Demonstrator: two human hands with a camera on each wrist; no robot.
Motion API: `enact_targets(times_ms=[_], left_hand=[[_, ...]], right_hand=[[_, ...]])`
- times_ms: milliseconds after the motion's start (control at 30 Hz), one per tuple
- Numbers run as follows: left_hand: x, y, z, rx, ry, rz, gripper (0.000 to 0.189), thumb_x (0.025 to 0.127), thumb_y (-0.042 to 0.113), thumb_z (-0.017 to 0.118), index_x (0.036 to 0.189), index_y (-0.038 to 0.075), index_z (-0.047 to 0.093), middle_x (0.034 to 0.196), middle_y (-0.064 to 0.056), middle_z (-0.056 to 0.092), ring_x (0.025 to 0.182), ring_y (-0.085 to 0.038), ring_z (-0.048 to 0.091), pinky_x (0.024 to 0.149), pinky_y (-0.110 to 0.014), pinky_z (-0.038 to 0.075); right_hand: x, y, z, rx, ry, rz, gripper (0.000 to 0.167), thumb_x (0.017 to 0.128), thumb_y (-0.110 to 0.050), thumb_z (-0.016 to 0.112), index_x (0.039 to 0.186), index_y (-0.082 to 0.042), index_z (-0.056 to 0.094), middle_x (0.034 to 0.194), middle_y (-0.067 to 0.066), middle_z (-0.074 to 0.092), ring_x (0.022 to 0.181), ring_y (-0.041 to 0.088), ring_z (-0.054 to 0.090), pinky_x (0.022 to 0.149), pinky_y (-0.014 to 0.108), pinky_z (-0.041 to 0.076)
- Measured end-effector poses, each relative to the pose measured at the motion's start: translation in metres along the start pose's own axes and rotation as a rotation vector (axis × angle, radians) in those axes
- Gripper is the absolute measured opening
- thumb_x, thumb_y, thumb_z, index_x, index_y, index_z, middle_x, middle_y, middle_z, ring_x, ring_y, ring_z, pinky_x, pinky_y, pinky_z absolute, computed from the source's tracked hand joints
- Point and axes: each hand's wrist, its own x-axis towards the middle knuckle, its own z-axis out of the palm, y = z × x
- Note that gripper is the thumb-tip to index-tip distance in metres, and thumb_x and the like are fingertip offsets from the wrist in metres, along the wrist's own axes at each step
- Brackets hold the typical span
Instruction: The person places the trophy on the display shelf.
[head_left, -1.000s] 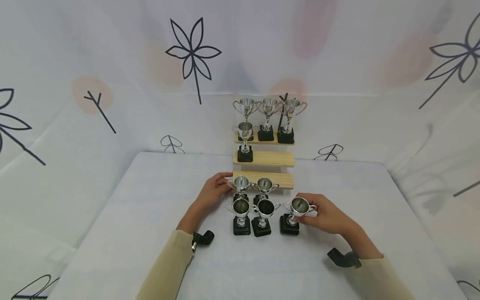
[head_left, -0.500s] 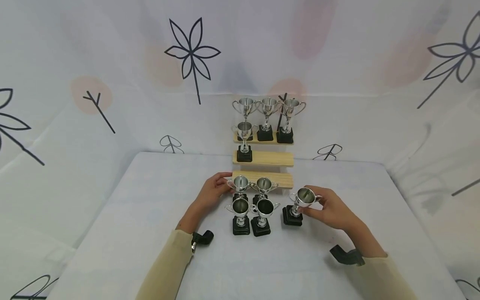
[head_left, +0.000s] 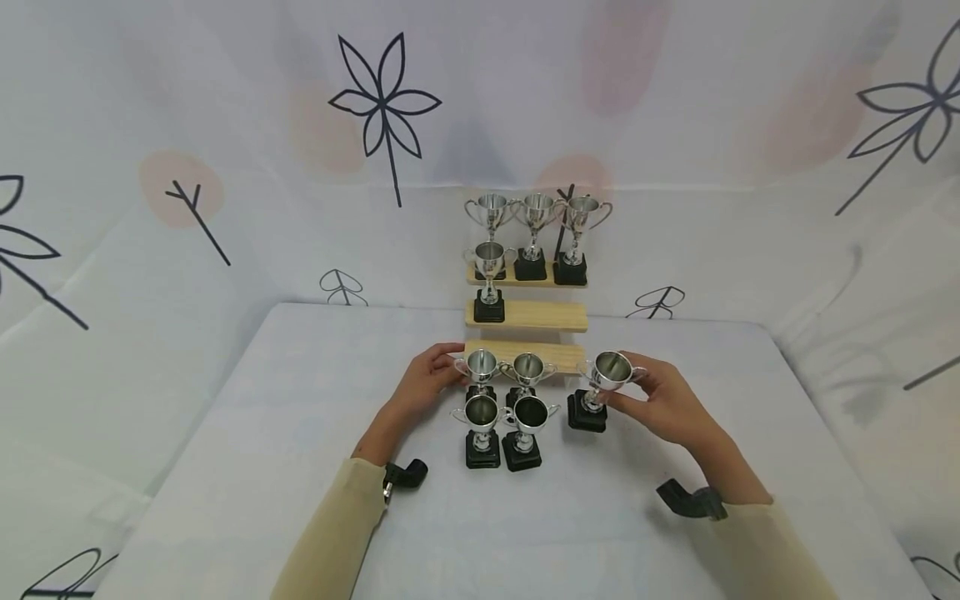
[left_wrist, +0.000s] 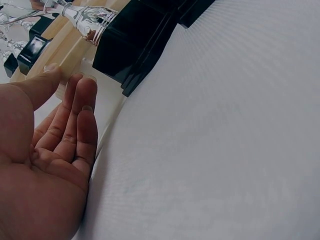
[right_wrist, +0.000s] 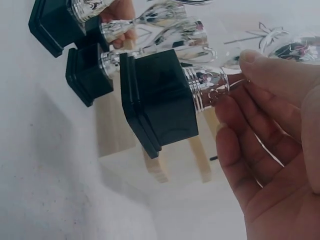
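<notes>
My right hand pinches a silver trophy cup by its stem, between thumb and fingers. Its black base seems raised off the table, slightly tilted. At the left end of the wooden tiered stand, my left hand grips the lowest step, thumb on the wood and fingers below it in the left wrist view. Two trophies stand in front of the stand, with two more close behind them. One trophy stands on the middle step's left end.
Three trophies line the top step, at the back. A white cloth table lies under everything, and a patterned curtain hangs behind. The middle step's right part is bare wood.
My right hand has carried its trophy away from me and slightly right, from beside the front trophies toward the stand's right end. My left hand stays put.
</notes>
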Motion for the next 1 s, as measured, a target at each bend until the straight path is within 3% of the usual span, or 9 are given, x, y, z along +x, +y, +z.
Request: enact_targets(times_ms=[167,400,700,1000], left_hand=[[0.001,-0.001,0.0,-0.001,0.007,0.006,0.046,0.105,0.014,0.069,0.148,0.005,0.056,0.098,-0.008,0.075,0.09,-0.016,0.072,0.083,-0.028,0.05],[0.001,-0.002,0.001,-0.017,0.008,-0.006,0.046,0.105,0.015,0.069,0.148,0.007,0.056,0.1,-0.009,0.075,0.092,-0.017,0.072,0.084,-0.029,0.049],[0.001,-0.004,0.002,-0.012,0.013,-0.009,0.047,0.104,0.014,0.069,0.149,0.007,0.055,0.1,-0.008,0.076,0.093,-0.019,0.074,0.088,-0.028,0.05],[0.0,-0.002,0.002,-0.01,0.013,-0.003,0.048,0.104,0.016,0.069,0.149,0.006,0.055,0.103,-0.01,0.076,0.094,-0.019,0.073,0.092,-0.029,0.051]], right_hand=[[0.004,-0.003,0.001,-0.012,0.045,0.031,0.035,0.088,0.002,0.084,0.119,-0.009,0.075,0.109,-0.004,0.076,0.102,0.002,0.068,0.1,0.013,0.045],[0.018,-0.005,0.003,-0.009,0.113,0.058,0.024,0.088,0.003,0.083,0.11,-0.005,0.08,0.111,0.008,0.077,0.114,-0.009,0.062,0.103,0.01,0.042],[0.036,-0.012,0.004,-0.038,0.169,0.055,0.02,0.093,0.001,0.08,0.113,-0.002,0.078,0.112,0.012,0.078,0.103,-0.007,0.064,0.099,0.009,0.044],[0.058,-0.019,0.0,-0.017,0.155,0.091,0.014,0.094,-0.003,0.08,0.107,-0.001,0.078,0.109,0.011,0.078,0.101,-0.006,0.064,0.098,0.011,0.046]])
